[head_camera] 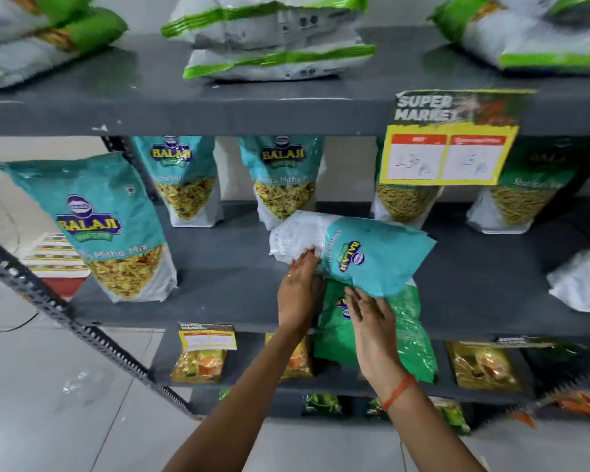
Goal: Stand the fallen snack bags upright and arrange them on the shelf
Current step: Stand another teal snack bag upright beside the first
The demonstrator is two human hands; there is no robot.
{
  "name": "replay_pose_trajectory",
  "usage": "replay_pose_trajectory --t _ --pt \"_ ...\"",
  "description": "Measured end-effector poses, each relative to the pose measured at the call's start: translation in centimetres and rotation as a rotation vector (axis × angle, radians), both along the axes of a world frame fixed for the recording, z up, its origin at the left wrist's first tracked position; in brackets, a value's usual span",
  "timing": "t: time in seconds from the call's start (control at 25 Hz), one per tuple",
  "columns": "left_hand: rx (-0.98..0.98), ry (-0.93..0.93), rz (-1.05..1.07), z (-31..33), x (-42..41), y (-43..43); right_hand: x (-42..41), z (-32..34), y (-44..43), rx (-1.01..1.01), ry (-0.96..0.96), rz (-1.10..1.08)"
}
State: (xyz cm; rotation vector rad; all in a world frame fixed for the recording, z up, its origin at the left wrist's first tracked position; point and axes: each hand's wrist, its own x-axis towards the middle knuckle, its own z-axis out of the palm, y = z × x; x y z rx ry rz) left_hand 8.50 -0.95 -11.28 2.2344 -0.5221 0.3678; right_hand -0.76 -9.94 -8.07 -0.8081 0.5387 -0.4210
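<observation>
A teal Balaji snack bag (372, 257) lies on its side, tilted, over the middle grey shelf (218, 294). My left hand (298, 287) grips its white bottom end from below. A green snack bag (409, 332) lies flat under it and hangs over the shelf's front edge. My right hand (372, 328) rests flat on the green bag with fingers spread, its fingertips at the teal bag's lower edge. Three more teal bags stand upright: one at the front left (116, 233) and two at the back (184, 178) (283, 178).
Green bags (406, 199) (525, 199) stand at the back right, and another bag (586, 277) sits at the right edge. A yellow price tag (453, 144) hangs from the upper shelf, where white-green bags (273, 39) lie flat. Small yellow packs (201, 362) fill the shelf below. A slotted metal post (82, 328) runs at the left.
</observation>
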Motion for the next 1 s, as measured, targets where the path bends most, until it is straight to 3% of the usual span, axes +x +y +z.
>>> replay_pose_trajectory --t 0.16,0.36,0.52,0.76,1.0 --pt "-0.107 0.133 0.012 1.2 0.9 0.2 1.9 0.3 -1.2 0.071 -0.011 -0.031" --pt "-0.240 0.087 -0.029 5.7 2.6 3.1 6.8 1.1 -1.6 0.056 -0.052 0.020" --pt "-0.433 0.173 -0.077 9.5 2.9 5.3 8.2 1.5 -1.6 -0.222 0.025 0.141" --pt "-0.764 0.495 -0.092 11.2 -0.4 9.9 5.6 3.4 -2.0 -0.524 0.029 0.179" --pt "-0.854 0.577 -0.181 12.3 -2.9 12.8 2.0 4.7 -1.5 -0.579 -0.098 0.251"
